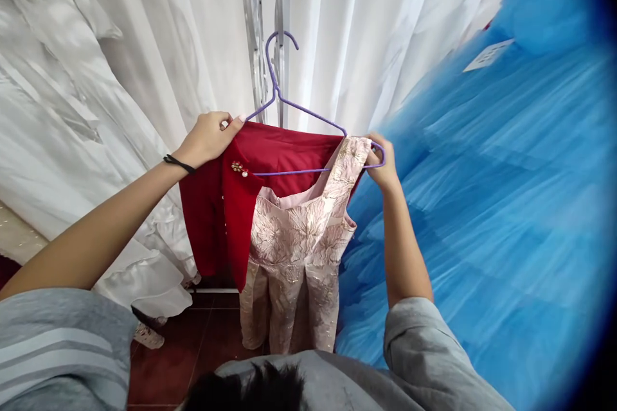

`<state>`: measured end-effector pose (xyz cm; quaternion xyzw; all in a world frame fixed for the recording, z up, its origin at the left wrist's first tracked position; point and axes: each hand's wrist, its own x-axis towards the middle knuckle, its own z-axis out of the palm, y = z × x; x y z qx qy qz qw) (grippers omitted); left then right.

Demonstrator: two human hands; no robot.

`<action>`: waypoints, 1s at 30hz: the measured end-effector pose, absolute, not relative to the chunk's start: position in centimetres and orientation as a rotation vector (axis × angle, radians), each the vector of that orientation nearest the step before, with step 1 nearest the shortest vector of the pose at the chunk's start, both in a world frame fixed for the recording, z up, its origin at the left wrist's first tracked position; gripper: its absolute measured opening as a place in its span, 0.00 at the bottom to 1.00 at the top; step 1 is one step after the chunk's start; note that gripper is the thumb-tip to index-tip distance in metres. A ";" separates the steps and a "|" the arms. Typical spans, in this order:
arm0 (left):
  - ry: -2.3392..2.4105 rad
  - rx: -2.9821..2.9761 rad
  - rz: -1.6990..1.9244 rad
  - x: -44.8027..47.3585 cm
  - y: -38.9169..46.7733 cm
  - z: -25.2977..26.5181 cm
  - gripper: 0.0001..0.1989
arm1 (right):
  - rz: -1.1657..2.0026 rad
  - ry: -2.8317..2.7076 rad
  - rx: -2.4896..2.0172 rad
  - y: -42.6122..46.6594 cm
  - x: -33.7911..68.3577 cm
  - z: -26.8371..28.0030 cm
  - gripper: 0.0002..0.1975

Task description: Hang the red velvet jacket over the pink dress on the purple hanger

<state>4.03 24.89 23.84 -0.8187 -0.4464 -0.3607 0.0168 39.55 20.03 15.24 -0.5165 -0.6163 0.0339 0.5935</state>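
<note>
A purple hanger [308,108] carries a pale pink dress [284,231] with raised gold flowers and a red garment [241,205], which looks like a small jacket with a beaded flower brooch. My left hand [212,135] pinches the red jacket's upper left edge beside the hanger's sloping arm. At the other end, my right hand [384,164] is closed at the dress's shoulder strap, and the hanger's right corner crosses over it. Part of these fingers is hidden behind the strap. Only the dress's right strap shows over the hanger; red cloth covers its left shoulder.
The hanger's hook overlaps a grey metal upright [281,6] in front of white curtains [322,26]. White gowns [53,77] fill the left side. A large blue tulle gown [482,205] with a white tag [489,54] stands close on the right. Below are dark red floor tiles [168,359].
</note>
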 end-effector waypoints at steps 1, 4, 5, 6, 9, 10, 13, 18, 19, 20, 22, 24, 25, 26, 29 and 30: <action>-1.400 -2.530 -1.118 4.2 24.7 23.7 0.22 | -0.009 -1.439 -1.194 20.3 40.2 15.6 0.08; -1.429 -2.463 -1.087 4.5 24.3 23.3 0.22 | 0.018 -1.459 -1.212 21.9 41.0 15.8 0.09; -1.435 -2.451 -1.077 4.5 24.2 23.2 0.23 | 0.118 -1.508 -1.229 22.2 41.3 16.1 0.10; -1.443 -2.439 -1.063 4.5 24.0 23.1 0.23 | 0.213 -1.559 -1.253 22.4 41.6 16.8 0.11; -1.463 -2.418 -0.962 4.5 23.2 22.8 0.25 | 0.189 -1.653 -1.392 20.5 42.8 21.4 0.12; -1.469 -2.413 -0.919 4.6 22.9 22.7 0.26 | 0.057 -1.672 -1.455 19.1 42.9 23.6 0.11; -1.510 -2.351 -0.840 4.9 21.9 22.5 0.30 | -0.557 -1.721 -1.637 14.1 40.8 29.0 0.12; -1.620 -2.244 -0.800 5.7 21.0 22.3 0.25 | -1.003 -1.599 -2.028 9.9 35.3 27.6 0.23; -1.633 -2.228 -0.786 5.9 20.9 22.2 0.24 | -0.975 -1.618 -2.026 10.0 35.2 26.5 0.22; -1.641 -2.211 -0.771 6.0 20.8 22.2 0.24 | -0.942 -1.648 -1.999 10.2 35.6 25.6 0.21; -1.647 -2.175 -0.740 6.3 20.5 22.0 0.23 | -0.880 -1.712 -1.942 10.7 37.2 24.5 0.19; -1.652 -2.148 -0.722 6.4 20.4 21.9 0.23 | -0.784 -1.802 -1.954 11.2 39.1 24.4 0.18; -1.654 -2.142 -0.719 6.4 20.3 21.9 0.23 | -0.719 -1.854 -1.972 11.5 39.9 24.4 0.17; -1.655 -2.141 -0.720 6.4 20.3 21.9 0.23 | -0.659 -1.897 -1.976 11.8 40.4 24.4 0.15; -1.655 -2.151 -0.740 6.1 20.2 22.0 0.23 | -0.537 -1.866 -1.932 13.5 41.5 23.5 0.07; -1.654 -2.153 -0.746 6.1 20.2 22.0 0.23 | -0.490 -1.808 -1.920 14.2 41.8 23.0 0.06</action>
